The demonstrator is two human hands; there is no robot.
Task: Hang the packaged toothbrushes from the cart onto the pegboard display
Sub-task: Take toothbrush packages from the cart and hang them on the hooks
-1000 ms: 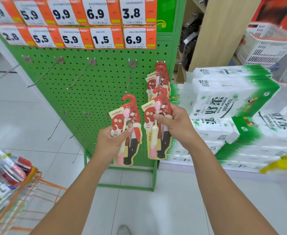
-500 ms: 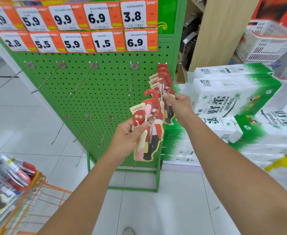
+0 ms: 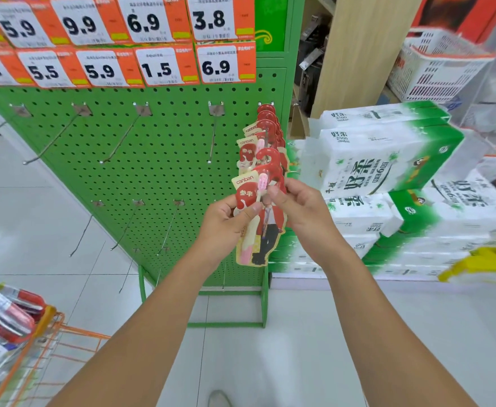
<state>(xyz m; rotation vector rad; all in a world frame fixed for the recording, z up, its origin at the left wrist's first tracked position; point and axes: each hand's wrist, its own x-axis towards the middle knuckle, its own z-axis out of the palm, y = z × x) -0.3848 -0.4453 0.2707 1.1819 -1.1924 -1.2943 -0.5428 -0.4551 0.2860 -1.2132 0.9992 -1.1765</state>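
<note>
A packaged toothbrush (image 3: 266, 230) with a red hook top and a pink brush sits in front of the green pegboard (image 3: 158, 160). My left hand (image 3: 226, 221) grips its left side, thumb across the front. My right hand (image 3: 299, 207) pinches its upper right edge. Several same toothbrush packs (image 3: 266, 130) hang on the rightmost upper peg, just above and behind the held pack. The orange cart (image 3: 29, 342) at bottom left holds more packaged goods.
Bare metal pegs (image 3: 117, 142) stick out of the board toward me in two rows. Price tags (image 3: 153, 45) line its top. Stacked white-and-green tissue packs (image 3: 387, 171) stand right of the board, a white basket (image 3: 434, 69) above them. The floor is white tile.
My right hand hung its own pack on the rightmost peg, then came down to the pack in my left hand. My left hand moved right and up toward that peg.
</note>
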